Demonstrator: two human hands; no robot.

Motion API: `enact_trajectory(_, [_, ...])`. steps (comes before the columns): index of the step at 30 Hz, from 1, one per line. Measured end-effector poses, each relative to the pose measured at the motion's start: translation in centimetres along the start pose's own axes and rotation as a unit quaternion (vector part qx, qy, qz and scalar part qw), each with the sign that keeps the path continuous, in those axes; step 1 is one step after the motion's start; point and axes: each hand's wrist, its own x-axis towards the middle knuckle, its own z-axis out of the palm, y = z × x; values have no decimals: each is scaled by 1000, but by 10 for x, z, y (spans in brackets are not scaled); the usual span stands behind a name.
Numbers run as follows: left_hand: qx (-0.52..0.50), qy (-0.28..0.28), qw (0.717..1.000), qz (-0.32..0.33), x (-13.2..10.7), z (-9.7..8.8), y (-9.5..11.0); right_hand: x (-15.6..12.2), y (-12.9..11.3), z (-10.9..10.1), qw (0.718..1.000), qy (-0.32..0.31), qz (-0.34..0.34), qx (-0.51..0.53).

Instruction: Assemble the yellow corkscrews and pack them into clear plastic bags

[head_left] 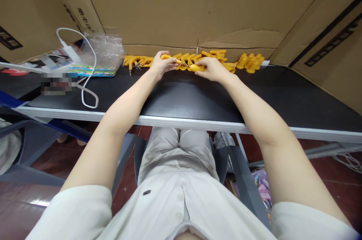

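Note:
My left hand (pixel 163 66) is closed on a small orange-yellow piece (pixel 166 57) above the black tabletop. My right hand (pixel 210 68) pinches a similar orange-yellow piece (pixel 197 68) just to the right. Between the hands a short bit of metal chain (pixel 184 64) shows, but what it joins is too small to tell. Behind the hands lies a row of branching orange-yellow pieces (pixel 186 58). Those on the left (pixel 137 60) have short metal chains hanging toward me. More branching pieces (pixel 216 54) are heaped behind my right hand.
Upright orange-yellow pieces (pixel 250 62) stand farther right. Cardboard walls (pixel 181 10) enclose the table's back and sides. On the left are a clear plastic bag (pixel 104 49), colourful flat packets (pixel 97 71) and a white cable (pixel 94 63). The tabletop (pixel 192 98) has a metal front edge (pixel 192 122).

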Motion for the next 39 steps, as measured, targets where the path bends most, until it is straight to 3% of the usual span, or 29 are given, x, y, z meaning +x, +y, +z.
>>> enact_trajectory(4, [-5,-10,1000,-12,-3,5,3,0,1,2,1000,1,2,0])
enact_trajectory(8, [26,-65,997,-32,-9,9,8,0,6,4,1000,6,0,-1])
enact_trajectory(13, [145,-109,983,-7,-18,8,4,0,14,6,1000,16,12,15])
enact_trajectory(16, [288,-117,949,42,-22,6,2,-1,15,5,998,28,34,50])
enact_trajectory(21, [475,-91,863,145,-22,2,6,0,13,3,985,35,95,143])
enact_trajectory(28, [512,-79,841,154,-19,0,6,-1,7,-4,941,29,161,297])
enact_trajectory(31, [514,-83,838,165,-18,-3,5,-4,2,-7,920,-1,192,342])
enact_trajectory(39, [531,-80,826,172,-17,-4,4,-3,1,-1,880,-54,299,365])
